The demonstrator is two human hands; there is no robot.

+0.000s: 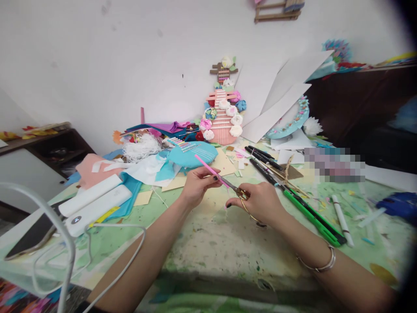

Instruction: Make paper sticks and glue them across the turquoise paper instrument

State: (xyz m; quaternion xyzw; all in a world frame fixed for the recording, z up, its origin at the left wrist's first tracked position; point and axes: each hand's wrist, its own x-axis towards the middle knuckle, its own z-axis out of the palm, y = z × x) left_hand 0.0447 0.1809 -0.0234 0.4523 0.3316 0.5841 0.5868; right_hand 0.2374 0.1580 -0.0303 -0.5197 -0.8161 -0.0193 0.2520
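Note:
Over the middle of the table, my left hand (197, 186) pinches a narrow pink strip (206, 164), which slants from upper left to lower right. My right hand (260, 201) grips a pair of scissors (241, 192) with gold-coloured handles. The blades point up and left and meet the strip's lower end beside my left fingertips. Whether the blades are parted is too small to tell. Just beyond my left hand lies a blue oval lute-shaped craft piece (193, 155) with pale strings. A flower-covered pink lute-shaped craft piece (222, 126) leans upright on the wall.
To the left are a white power bank (97, 211), a phone (32, 237), a white cable (70, 243) and a heap of white string (142, 148). Black pens (262, 171), a green utility knife (312, 217) and a white pen (342, 221) lie at right.

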